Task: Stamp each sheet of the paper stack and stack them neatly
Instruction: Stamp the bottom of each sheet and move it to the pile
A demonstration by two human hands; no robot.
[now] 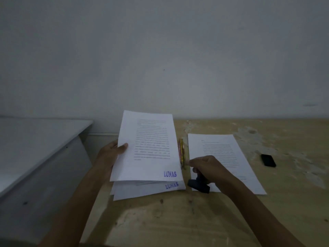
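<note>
Dim plain wall (160,50), worn wooden table (267,211), grey desk (35,136)

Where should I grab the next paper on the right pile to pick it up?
Probably pinch the top sheet at its left edge, coming from the left. It lies flat on the table, so only edges offer a hold. The right hand with the stamp covers the near corner, and the stamped pile lies left.

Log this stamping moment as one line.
left hand: holds stamped sheet | right hand: grips stamp | unstamped stack: right
</note>
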